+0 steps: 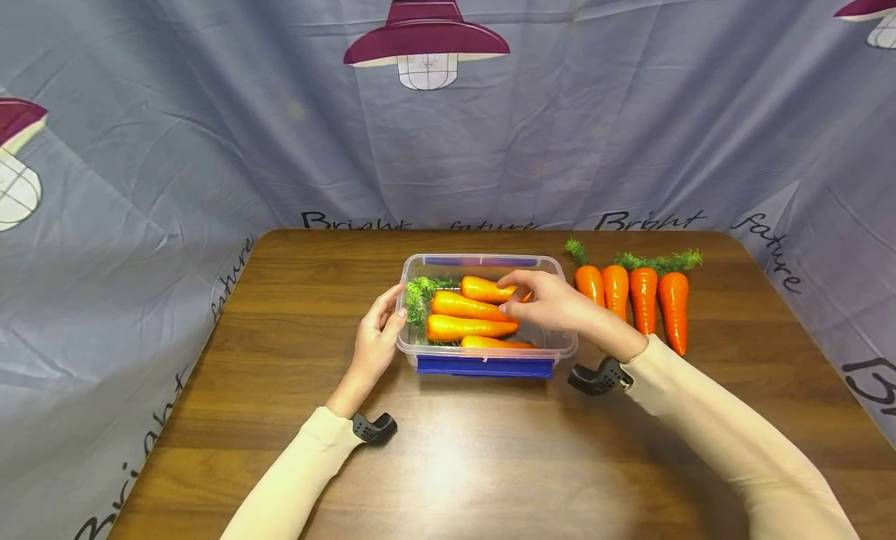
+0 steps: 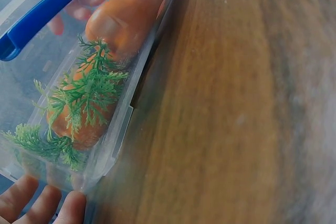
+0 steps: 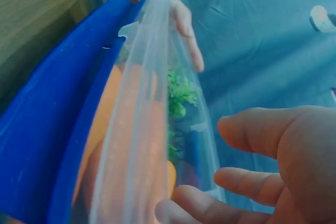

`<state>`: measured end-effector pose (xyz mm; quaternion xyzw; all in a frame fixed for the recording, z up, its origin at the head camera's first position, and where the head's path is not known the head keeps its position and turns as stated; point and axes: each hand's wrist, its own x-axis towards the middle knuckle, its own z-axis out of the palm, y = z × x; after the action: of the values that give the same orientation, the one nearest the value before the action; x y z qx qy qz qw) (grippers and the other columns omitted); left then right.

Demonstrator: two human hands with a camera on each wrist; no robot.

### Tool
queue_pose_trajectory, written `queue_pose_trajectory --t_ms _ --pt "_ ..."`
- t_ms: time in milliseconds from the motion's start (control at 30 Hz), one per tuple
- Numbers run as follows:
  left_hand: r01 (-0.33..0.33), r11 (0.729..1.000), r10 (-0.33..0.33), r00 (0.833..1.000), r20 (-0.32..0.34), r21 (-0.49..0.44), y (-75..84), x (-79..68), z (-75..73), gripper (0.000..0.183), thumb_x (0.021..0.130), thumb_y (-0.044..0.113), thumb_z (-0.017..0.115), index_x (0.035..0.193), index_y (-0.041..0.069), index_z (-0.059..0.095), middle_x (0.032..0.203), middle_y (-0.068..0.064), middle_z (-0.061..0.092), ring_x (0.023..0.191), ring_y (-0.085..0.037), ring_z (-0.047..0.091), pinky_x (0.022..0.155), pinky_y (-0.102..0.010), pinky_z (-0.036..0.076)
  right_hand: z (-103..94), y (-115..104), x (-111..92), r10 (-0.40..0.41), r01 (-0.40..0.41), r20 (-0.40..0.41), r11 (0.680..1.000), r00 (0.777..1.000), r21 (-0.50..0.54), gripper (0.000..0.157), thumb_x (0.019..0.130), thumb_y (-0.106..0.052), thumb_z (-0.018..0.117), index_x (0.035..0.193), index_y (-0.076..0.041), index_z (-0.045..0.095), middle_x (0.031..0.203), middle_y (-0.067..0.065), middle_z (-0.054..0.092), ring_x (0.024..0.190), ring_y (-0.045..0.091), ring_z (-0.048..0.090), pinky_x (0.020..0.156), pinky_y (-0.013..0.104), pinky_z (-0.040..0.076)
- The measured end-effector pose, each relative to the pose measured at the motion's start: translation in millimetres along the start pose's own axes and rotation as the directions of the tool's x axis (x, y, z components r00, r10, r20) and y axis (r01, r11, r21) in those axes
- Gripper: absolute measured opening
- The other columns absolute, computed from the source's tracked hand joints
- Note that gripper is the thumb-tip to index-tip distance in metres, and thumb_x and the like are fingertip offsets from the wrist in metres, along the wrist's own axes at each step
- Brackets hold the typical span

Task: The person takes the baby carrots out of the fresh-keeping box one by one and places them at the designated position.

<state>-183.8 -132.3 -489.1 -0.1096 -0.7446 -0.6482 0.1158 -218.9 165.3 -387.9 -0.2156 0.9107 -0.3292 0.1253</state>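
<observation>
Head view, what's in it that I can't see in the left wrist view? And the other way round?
Only the head view: four carrots on the table right of the box, printed lamps and cream sleeves.

Only the left wrist view: a close look at leaves through the box's clear side.

Both: the box, a blue latch, leaves and orange carrots inside, the table, left hand and right hand.

The person wore plain, cream-coloured, long fabric sleeves (image 1: 728,439) with snug cuffs (image 1: 332,427) and, at each wrist, a curved black bracket (image 1: 376,429) dotted with small holes.
</observation>
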Motion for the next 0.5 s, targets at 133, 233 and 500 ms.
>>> queue_pose_trajectory --t_ms 133,233,500 --pt "0.006 1.000 -0.006 1.000 -0.001 0.002 -0.7 -0.3 -0.5 0.046 0.100 0.004 0.053 0.146 -0.001 0.051 0.151 -0.022 0.052 0.129 -0.041 0.055 0.096 -0.013 0.045 9.0 2 6 0.008 -0.008 0.068 1.000 0.998 0.001 0.044 0.092 -0.023 0.069 0.129 -0.001 0.063 0.095 0.010 0.074 0.083 0.019 0.064 0.072 0.029 0.051" --pt "0.010 1.000 -0.010 1.000 -0.003 0.007 -1.4 0.2 -0.9 0.046 0.100 0.004 0.053 0.146 0.000 0.052 0.152 -0.020 0.052 0.132 -0.040 0.053 0.098 -0.013 0.045 16.0 3 9 0.017 -0.016 0.135 1.000 0.991 -0.006 0.044 0.093 -0.026 0.070 0.130 -0.003 0.063 0.096 0.008 0.073 0.083 0.018 0.063 0.073 0.030 0.051" --pt "0.000 1.000 0.000 1.000 -0.002 0.012 -2.2 1.4 -0.2 0.045 0.101 0.004 0.053 0.146 0.000 0.051 0.150 -0.022 0.053 0.124 -0.040 0.058 0.093 -0.014 0.047 25.9 6 14 -0.012 0.015 0.224 1.000 0.974 -0.013 0.032 0.093 -0.025 0.072 0.118 -0.005 0.068 0.087 0.003 0.072 0.076 0.013 0.059 0.073 0.028 0.047"
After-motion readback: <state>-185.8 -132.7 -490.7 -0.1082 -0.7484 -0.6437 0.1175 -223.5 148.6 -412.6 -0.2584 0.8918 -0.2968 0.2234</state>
